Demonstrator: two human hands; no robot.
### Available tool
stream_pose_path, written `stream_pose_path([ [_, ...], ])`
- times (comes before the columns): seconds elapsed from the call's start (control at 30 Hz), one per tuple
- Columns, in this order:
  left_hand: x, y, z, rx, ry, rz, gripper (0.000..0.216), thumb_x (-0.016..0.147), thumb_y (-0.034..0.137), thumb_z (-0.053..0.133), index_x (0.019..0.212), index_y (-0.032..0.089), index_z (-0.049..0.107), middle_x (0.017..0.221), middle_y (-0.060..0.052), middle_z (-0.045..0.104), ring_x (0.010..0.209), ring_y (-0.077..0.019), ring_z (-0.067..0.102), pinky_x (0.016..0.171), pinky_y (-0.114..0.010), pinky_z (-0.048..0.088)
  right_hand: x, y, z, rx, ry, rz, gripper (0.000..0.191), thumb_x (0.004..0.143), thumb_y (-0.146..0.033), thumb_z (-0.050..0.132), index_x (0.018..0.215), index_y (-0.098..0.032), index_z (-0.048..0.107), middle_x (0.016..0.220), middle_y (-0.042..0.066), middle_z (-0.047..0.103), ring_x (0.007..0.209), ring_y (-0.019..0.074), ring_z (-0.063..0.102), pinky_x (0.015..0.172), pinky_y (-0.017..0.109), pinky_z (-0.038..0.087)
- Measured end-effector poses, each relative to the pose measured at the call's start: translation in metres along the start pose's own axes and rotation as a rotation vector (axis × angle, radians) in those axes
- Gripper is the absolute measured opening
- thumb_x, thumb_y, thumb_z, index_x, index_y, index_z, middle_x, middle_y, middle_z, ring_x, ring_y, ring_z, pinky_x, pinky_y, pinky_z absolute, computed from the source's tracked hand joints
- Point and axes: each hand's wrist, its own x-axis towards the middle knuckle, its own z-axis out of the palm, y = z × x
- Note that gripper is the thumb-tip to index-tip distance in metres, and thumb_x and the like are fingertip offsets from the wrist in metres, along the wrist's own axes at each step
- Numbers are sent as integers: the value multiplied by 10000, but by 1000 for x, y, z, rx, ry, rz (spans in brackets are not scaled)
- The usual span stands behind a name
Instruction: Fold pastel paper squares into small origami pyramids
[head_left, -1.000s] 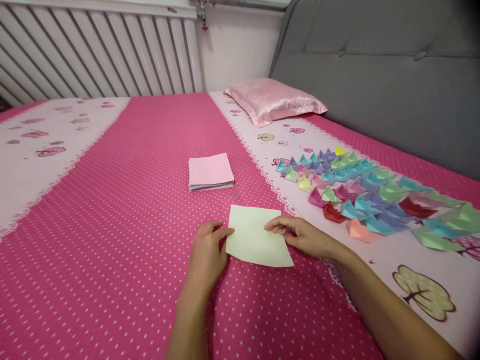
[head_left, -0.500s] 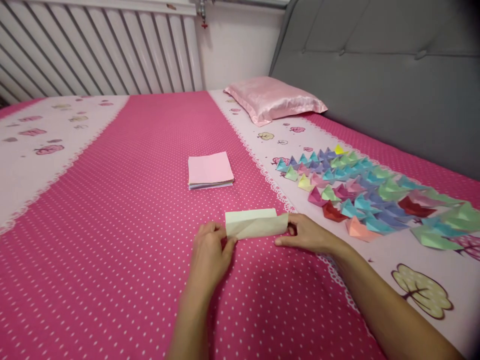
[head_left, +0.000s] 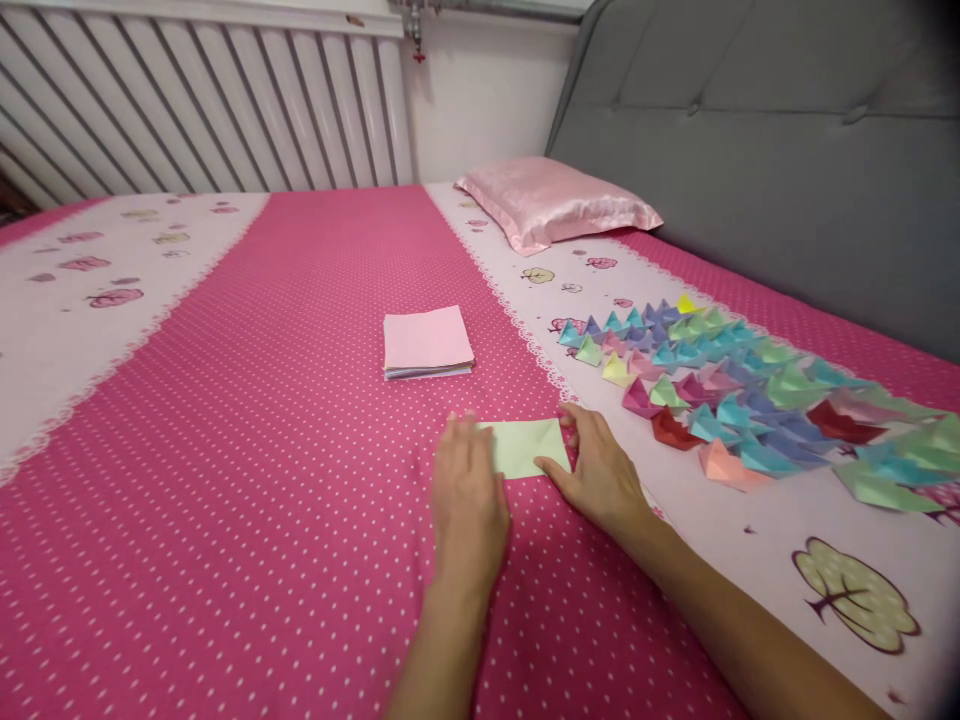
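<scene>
A pale green sheet of paper (head_left: 529, 446), folded in half, lies flat on the pink dotted bedspread (head_left: 247, 420). My left hand (head_left: 469, 490) lies flat on its left part with the fingers stretched out, pressing it down. My right hand (head_left: 596, 465) rests at the sheet's right edge, thumb on the lower corner and fingers at the upper corner. Just beyond the sheet sits a stack of square papers (head_left: 426, 342) with a pink sheet on top.
Several folded paper boats (head_left: 720, 395) in many colours lie in rows on the white strip of the bedspread to the right. A pink pillow (head_left: 555, 200) rests against the grey headboard (head_left: 750, 150). A white radiator (head_left: 202, 100) lines the wall at the back.
The green sheet lay open a second ago; its near edge was lifted and folded over to the far edge. Now both hands press the folded sheet flat.
</scene>
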Motion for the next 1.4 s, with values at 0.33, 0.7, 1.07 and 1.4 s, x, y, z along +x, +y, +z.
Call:
stream_pose_path([
  [0.33,-12,15,15,34,-389,150,592,879,275,325,1397,1,249,1478,-170,210,1377,-257,156,1122,-452,208,-7,-1,12,-75,-388,-482,525,922,-150,231,1445,-150,182,1450,101,351,1368,217,238,1112,507,196],
  [0.7,-10,15,7,76,-426,49,686,817,343,331,1421,44,206,1501,-116,156,1391,-260,75,1134,-459,100,-10,5,9,-222,-492,-421,573,950,-395,231,1460,-174,91,1525,54,132,1401,226,52,1132,484,138],
  [1.07,-8,2,3,147,-460,-109,1008,701,704,361,1439,59,129,1509,-142,1,1387,-285,-55,1123,-477,23,-9,3,1,-323,-539,-295,708,889,-591,234,1462,-200,90,1528,59,80,1398,266,19,1118,520,88],
  [1.4,-4,-9,-5,204,-509,-183,1151,624,799,359,1442,42,73,1512,-123,-4,1388,-311,-53,1118,-492,-12,-2,10,-7,-353,-595,-178,876,808,-700,272,1462,-165,42,1527,71,11,1393,296,-29,1105,550,40],
])
